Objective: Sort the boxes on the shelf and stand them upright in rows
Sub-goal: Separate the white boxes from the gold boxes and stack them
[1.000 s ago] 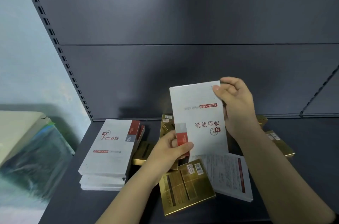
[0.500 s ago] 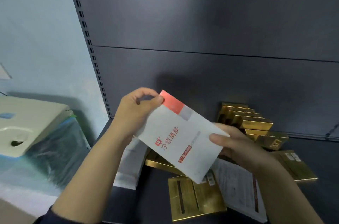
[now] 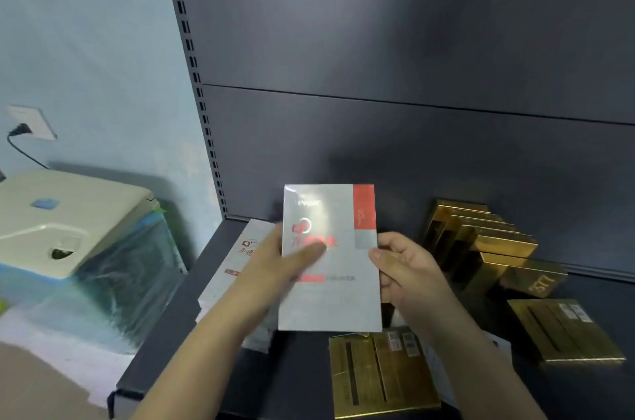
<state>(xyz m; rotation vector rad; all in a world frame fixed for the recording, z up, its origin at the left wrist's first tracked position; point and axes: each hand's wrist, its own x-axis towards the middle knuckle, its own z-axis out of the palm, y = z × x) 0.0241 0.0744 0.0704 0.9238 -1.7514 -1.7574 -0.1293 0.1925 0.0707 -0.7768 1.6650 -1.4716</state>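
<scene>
Two hands hold one white box (image 3: 331, 296) upright in front of me, above the dark shelf (image 3: 192, 289), and I place everything else by that box. Well to its left, off the shelf, I see a cream-coloured appliance (image 3: 68, 213) on a plastic-wrapped base, with a wall socket (image 3: 32, 122) and black cable above it. Just left of the box and partly behind it lies a flat stack of white boxes (image 3: 240, 268) on the shelf. My left hand (image 3: 275, 268) grips the box's left edge, thumb across the printed front; the other fingers are hidden behind it. The box face is turned to me, red strip at its upper right corner. My right hand (image 3: 407, 273) pinches its right edge, fingers curled round it. Below the box, a flat gold box (image 3: 378, 375) lies on the shelf with a printed white box partly under my right forearm. To the right of the box, a row of gold boxes (image 3: 481, 237) stands near the back panel, one lower box (image 3: 529, 277) at its front. Farther right another gold box (image 3: 563, 330) lies flat.
</scene>
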